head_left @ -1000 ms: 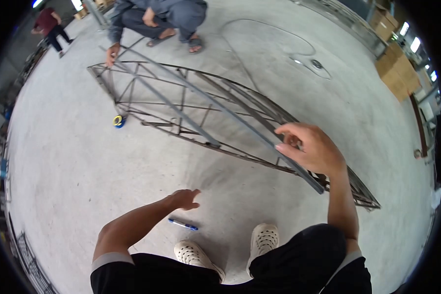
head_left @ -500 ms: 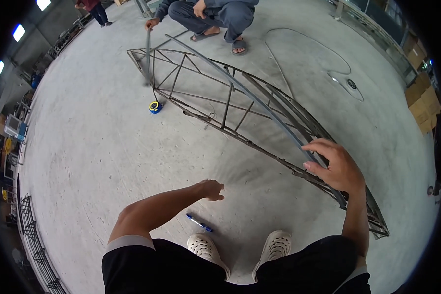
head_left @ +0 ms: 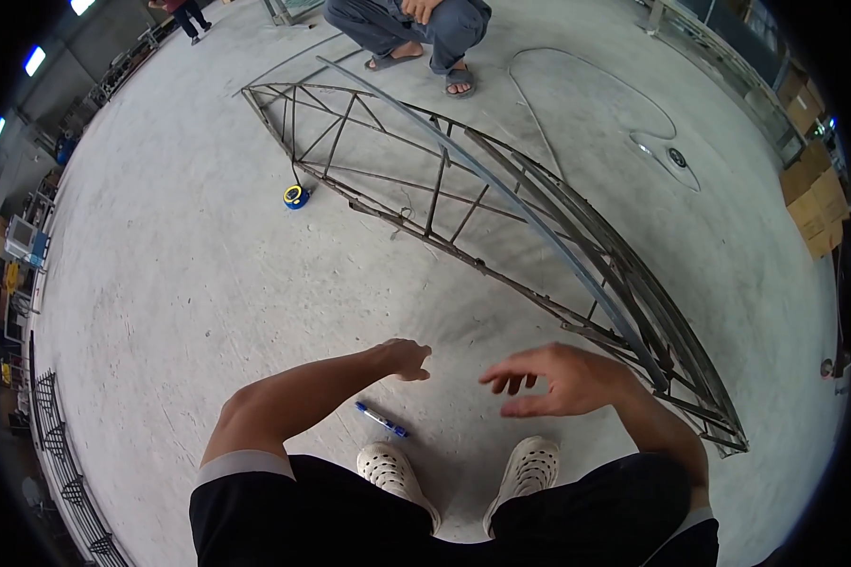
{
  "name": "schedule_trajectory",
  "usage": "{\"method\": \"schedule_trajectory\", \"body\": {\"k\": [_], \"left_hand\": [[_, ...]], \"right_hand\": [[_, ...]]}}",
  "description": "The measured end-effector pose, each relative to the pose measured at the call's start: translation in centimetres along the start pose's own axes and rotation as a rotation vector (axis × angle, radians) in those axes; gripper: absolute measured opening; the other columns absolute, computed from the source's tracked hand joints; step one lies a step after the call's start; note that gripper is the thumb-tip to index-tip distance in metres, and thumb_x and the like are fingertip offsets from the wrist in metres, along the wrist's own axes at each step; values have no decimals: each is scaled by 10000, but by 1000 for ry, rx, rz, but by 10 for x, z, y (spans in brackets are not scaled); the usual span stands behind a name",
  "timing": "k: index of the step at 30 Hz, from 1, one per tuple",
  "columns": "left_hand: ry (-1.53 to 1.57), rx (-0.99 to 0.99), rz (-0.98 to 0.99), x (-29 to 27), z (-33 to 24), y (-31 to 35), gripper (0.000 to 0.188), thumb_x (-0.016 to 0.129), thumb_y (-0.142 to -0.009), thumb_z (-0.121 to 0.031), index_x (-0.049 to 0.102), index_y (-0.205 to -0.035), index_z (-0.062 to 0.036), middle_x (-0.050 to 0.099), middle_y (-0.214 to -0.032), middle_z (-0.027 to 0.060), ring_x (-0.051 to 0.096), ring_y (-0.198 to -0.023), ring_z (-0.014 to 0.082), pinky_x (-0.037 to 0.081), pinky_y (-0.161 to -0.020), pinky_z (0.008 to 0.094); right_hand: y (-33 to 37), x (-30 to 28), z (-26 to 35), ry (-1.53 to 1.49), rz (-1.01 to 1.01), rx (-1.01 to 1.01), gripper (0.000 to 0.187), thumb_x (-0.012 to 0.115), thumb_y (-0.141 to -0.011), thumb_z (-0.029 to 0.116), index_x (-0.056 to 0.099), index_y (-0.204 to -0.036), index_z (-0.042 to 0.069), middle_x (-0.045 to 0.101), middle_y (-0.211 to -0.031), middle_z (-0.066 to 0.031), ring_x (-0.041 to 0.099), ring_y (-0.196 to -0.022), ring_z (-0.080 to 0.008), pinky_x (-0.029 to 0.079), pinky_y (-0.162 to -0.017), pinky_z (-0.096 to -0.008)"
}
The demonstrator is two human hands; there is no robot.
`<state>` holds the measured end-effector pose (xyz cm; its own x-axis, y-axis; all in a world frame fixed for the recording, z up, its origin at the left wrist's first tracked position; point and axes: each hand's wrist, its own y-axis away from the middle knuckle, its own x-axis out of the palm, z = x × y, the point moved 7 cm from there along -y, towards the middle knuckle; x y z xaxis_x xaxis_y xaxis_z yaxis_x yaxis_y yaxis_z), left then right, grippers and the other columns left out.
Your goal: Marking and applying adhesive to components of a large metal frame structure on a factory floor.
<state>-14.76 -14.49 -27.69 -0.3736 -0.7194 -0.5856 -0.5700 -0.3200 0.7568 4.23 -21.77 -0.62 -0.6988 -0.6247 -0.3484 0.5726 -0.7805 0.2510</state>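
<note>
My right hand [head_left: 563, 378] hovers above the floor in front of my shoes, open and empty, its fingers apart and curved. My left hand [head_left: 407, 359] hangs opposite it with nothing in it; the thumb stands off from the fingers, which are partly hidden. A blue and white marker pen [head_left: 381, 419] lies on the floor below my left hand. Beyond both hands lies a long dark metal truss frame [head_left: 435, 203], with a grey metal bar [head_left: 501, 189] resting lengthwise across it. A blue and yellow tape measure [head_left: 296, 197] sits beside the truss's far left part.
A person [head_left: 407, 33] squats behind the truss, and another person [head_left: 184, 14] stands far left. A thin grey bar [head_left: 288, 61] lies past the truss's far end. A pale hose [head_left: 539, 123] curves over the floor at right, near cardboard boxes [head_left: 813, 198]. Another truss [head_left: 66, 472] lies far left.
My right hand has left the grey bar and swung left and nearer. The squatting person has let go of the thin bar, which is now down on the floor. My left hand stays put.
</note>
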Motion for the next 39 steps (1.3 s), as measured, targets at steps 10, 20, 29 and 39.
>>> {"method": "schedule_trajectory", "body": {"k": [10, 20, 29, 39], "left_hand": [[-14, 22, 38, 12, 9, 6, 591, 598, -915, -466, 524, -1332, -54, 655, -1188, 166, 585, -1157, 357, 466, -969, 446], [-35, 12, 29, 2, 0, 2, 572, 595, -919, -457, 535, -1322, -54, 655, -1186, 169, 592, -1147, 344, 469, -965, 441], [-35, 1, 63, 4, 2, 2, 560, 592, -922, -456, 537, -1324, -69, 649, -1196, 163, 593, -1144, 339, 466, -977, 434], [-33, 58, 8, -15, -22, -19, 560, 594, -921, -459, 543, -1316, -66, 664, -1169, 162, 607, -1127, 321, 472, -966, 424]], "right_hand": [[0, 50, -85, 412, 330, 330, 658, 618, -892, 539, 527, -1356, 81, 661, -1171, -179, 625, -1091, -344, 489, -926, -421], [0, 32, -84, 353, 211, 343, 661, 618, -893, 532, 514, -1365, 81, 661, -1164, -173, 633, -1079, -340, 494, -915, -434], [7, 41, -66, 361, 395, 356, 623, 621, -898, 501, 519, -1362, 97, 655, -1179, -169, 629, -1094, -332, 496, -927, -433], [-11, 126, -57, 882, 752, 204, 448, 642, -893, 428, 646, -1092, 27, 699, -971, -145, 654, -972, -356, 496, -849, -479]]}}
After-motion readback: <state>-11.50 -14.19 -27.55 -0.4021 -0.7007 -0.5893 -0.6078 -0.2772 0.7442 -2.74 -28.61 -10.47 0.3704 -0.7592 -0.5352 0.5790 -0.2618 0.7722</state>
